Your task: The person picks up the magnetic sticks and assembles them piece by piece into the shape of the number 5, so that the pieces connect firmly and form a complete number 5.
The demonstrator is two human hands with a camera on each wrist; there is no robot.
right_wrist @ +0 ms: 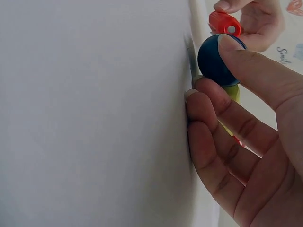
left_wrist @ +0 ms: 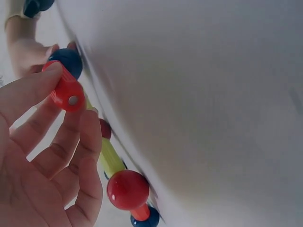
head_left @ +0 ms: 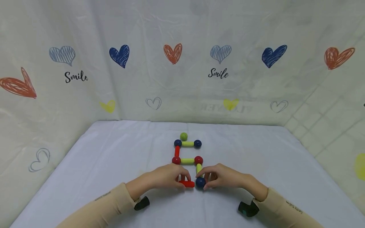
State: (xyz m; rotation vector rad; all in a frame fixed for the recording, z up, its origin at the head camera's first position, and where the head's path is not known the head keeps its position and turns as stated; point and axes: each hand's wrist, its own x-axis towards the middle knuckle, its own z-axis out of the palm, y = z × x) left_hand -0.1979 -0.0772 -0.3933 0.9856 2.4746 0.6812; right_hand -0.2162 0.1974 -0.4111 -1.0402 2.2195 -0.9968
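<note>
My left hand (head_left: 170, 176) pinches a red rod (head_left: 187, 184) between thumb and fingers; a round metal tip shows at its end (left_wrist: 73, 100). The rod's other end points at a dark blue ball (head_left: 200, 182), close beside it. My right hand (head_left: 225, 177) holds that ball with thumb and forefinger. A yellow-green rod (head_left: 198, 170) runs from the ball up to a red ball (head_left: 198, 160). From there another yellow-green rod (head_left: 187, 161) leads left to a second red ball (head_left: 176, 160). A red rod (head_left: 177, 151) rises to a blue ball (head_left: 178, 143).
At the far end of the figure, a yellow-green rod (head_left: 188, 144) joins a further blue ball (head_left: 197, 144). A green ball (head_left: 183, 136) lies just behind it. White cloth covers the table (head_left: 242, 145), and a curtain printed with hearts (head_left: 196, 95) hangs behind.
</note>
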